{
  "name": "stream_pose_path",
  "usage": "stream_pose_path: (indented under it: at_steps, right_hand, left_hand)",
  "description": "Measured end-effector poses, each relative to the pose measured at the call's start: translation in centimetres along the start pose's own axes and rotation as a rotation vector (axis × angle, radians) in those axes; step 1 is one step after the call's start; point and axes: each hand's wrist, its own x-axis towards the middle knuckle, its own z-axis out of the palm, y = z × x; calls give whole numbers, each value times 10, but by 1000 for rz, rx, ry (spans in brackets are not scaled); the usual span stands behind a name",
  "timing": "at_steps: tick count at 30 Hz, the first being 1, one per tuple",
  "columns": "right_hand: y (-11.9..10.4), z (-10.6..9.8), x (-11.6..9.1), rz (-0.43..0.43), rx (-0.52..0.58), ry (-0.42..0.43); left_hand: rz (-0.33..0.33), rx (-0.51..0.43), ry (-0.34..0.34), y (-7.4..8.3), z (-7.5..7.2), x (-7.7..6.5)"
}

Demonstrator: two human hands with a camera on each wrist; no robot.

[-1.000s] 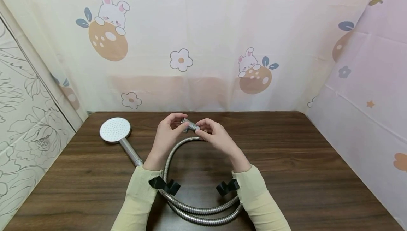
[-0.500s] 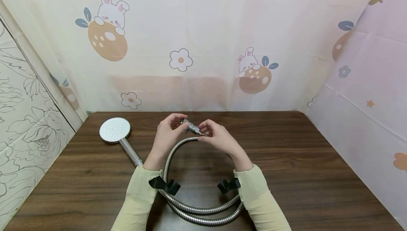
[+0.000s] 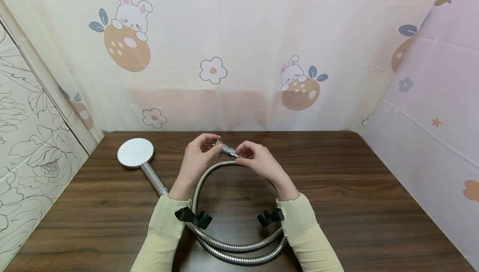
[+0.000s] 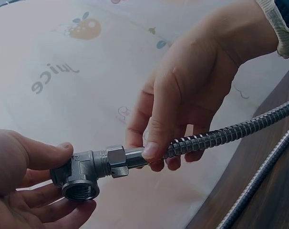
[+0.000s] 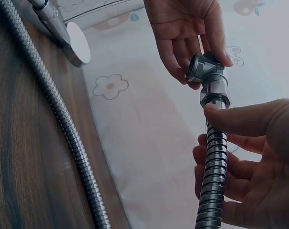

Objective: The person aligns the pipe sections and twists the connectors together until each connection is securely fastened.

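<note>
My left hand (image 3: 195, 157) pinches a chrome tee fitting (image 4: 81, 174) between thumb and fingers, one threaded opening facing outward in the left wrist view. A hex nut (image 4: 117, 160) sits at the fitting's end, and some thread shows between them. From the nut runs a ribbed metal shower hose (image 4: 221, 137). My right hand (image 3: 258, 161) pinches the hose's smooth end sleeve just behind the nut, thumb on one side and fingers on the other. Both hands are raised over the table's back part. In the right wrist view the fitting (image 5: 209, 69) and hose line up.
On the left of the brown wooden table (image 3: 374, 205) lies a round shower head (image 3: 135, 152) with a silver handle. Loops of the hose (image 3: 239, 248) lie between and under the forearms. A printed curtain (image 3: 239, 35) hangs behind the table's back edge.
My right hand has slid back from the nut along the hose, then slightly forward again, so more of the joint shows. My left hand and the fitting stay in place.
</note>
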Motion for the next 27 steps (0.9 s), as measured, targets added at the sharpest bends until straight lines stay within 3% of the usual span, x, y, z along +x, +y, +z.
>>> stream_pose_path:
  at_steps: [9, 16, 27]
  right_hand:
    - [4, -1, 1, 0, 5, -26]
    - [5, -2, 3, 27, -7, -39]
    - [8, 0, 3, 36, -13, -44]
  left_hand:
    - [-19, -8, -11, -6, 1, 4]
    - [-11, -10, -22, -36, 3, 16]
    - [-48, 49, -13, -50, 5, 20]
